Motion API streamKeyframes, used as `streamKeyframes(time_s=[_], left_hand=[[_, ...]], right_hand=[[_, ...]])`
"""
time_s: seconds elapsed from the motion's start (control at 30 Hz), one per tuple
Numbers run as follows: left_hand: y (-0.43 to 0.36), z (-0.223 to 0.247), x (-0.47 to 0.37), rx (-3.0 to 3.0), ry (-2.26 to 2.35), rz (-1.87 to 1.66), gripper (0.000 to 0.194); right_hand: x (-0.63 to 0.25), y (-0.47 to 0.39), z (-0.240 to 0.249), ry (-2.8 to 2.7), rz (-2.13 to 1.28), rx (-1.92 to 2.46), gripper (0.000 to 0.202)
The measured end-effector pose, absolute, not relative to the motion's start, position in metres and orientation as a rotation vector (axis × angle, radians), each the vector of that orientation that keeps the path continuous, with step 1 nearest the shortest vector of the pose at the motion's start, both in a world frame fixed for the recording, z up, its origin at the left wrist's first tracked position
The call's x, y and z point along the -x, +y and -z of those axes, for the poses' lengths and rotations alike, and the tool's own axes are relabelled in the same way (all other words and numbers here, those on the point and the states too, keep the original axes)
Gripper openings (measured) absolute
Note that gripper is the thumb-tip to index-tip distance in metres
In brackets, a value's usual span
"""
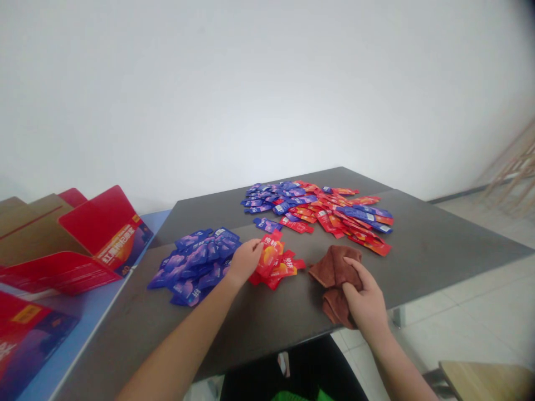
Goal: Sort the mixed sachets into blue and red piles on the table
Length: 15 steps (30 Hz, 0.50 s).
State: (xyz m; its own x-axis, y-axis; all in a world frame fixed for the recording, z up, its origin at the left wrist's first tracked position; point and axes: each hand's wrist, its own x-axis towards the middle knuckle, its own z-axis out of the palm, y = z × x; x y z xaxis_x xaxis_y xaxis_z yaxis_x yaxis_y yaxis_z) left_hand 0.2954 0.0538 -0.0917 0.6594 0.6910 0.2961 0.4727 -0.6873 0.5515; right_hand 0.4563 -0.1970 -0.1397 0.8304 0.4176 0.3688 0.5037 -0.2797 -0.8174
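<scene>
My left hand (246, 260) is closed on the edge of a red pouch (270, 252) with an orange fruit print. That pouch is held just over a small red pouch pile (285, 268). Beside my left wrist lies a heap of blue-purple pouches (200, 256). A brown cloth (335, 270), crumpled and folded, is gripped between the thumb and fingers of my right hand (363, 295), above the table's near edge. Farther back spreads a large mixed heap of red pouches (334, 220) and blue pouches (276, 195).
The dark table (251, 328) stands near a white wall. At left, an open red carton (100, 234) and another red-and-blue box (33, 340) rest on a blue surface (156, 220). A wooden stool (485, 381) is at the lower right.
</scene>
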Motion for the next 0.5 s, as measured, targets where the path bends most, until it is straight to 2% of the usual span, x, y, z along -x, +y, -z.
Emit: streamKeyframes(time_s=[0.07,0.17,0.3,0.37,0.5], left_hand=[[0.049,0.100,-0.298,-2.515,0.895,-0.663,0.029],[0.043,0.105,-0.303,-2.590,0.860,-0.652,0.036],[0.045,0.085,-0.328,-2.787,0.732,-0.623,0.046],[0.053,0.075,-0.353,-2.951,0.619,-0.470,0.045],[0.079,0.073,-0.407,-3.104,0.460,-0.116,0.032]], right_hand=[[-0.459,-0.196,0.144,-0.689,0.091,1.923,0.051],[-0.463,-0.194,0.153,-0.709,0.087,1.931,0.050],[-0.463,-0.193,0.161,-0.746,0.111,1.937,0.049],[-0.461,-0.193,0.161,-0.794,0.146,1.931,0.048],[-0.456,-0.193,0.159,-0.873,0.188,1.914,0.049]])
